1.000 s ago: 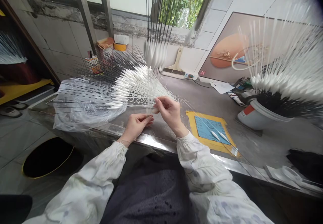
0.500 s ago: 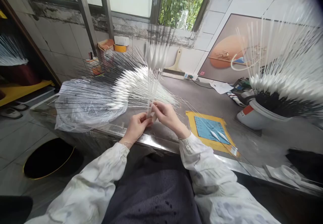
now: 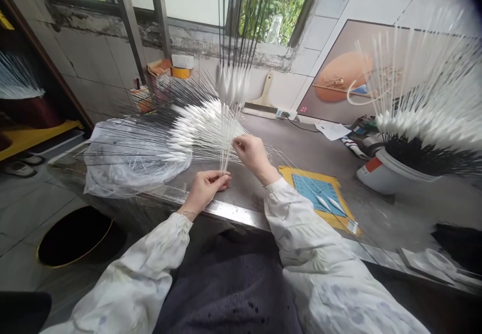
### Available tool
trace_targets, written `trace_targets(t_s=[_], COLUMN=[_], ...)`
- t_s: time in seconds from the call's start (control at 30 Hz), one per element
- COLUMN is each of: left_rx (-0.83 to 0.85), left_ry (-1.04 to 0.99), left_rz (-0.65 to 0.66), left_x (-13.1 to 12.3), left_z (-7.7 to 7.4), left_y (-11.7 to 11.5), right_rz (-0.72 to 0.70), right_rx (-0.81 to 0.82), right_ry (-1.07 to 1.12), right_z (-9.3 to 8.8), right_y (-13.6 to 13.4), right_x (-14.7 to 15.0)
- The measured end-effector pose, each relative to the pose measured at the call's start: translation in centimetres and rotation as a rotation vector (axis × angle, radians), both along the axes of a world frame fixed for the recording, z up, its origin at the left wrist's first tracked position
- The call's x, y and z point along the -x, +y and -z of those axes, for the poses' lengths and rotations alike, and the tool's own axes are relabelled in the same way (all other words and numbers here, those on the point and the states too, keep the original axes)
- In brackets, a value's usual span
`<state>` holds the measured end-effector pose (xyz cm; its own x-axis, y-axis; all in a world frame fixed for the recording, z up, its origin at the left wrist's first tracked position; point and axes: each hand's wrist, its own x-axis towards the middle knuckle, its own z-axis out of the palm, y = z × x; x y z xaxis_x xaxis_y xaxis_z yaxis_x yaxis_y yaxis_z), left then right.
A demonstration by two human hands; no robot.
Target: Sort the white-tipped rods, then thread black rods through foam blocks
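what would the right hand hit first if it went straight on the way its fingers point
The thin white sticks: the right hand points up and left, and its fingers are at the sticks. Depth is unclear, so they may be touching or just in front.

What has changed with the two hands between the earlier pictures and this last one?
Earlier the hands met at the base of the bundle of white-tipped sticks. Now the right hand has moved up and to the right, and the left hand has drawn back down and left, its fingers near the sticks' lower ends. The bucket of sticks and plastic bag stayed put.
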<state>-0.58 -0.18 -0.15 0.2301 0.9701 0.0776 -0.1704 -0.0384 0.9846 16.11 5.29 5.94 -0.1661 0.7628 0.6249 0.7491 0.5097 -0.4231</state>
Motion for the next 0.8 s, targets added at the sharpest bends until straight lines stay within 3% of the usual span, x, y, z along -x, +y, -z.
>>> trace_targets(t_s=[0.1, 0.33, 0.57, 0.8], left_rx=[0.007, 0.000, 0.016, 0.021], left_ry=[-0.009, -0.023, -0.039, -0.044], left_rz=[-0.003, 0.000, -0.001, 0.002], left_x=[0.0, 0.0, -0.1, 0.0], left_z=[0.1, 0.2, 0.0, -0.2], left_y=[0.1, 0.1, 0.1, -0.1], right_rz=[0.030, -0.085, -0.107, -0.155], right_rx=[-0.084, -0.064, -0.210, -0.217], right_ry=[0.104, 0.233, 0.636, 0.693], right_z=[-0.3, 2.1, -0.7, -0.8], right_y=[-1.2, -3.2, -5.4, -5.5], right_x=[-0.2, 0.1, 1.2, 2.2])
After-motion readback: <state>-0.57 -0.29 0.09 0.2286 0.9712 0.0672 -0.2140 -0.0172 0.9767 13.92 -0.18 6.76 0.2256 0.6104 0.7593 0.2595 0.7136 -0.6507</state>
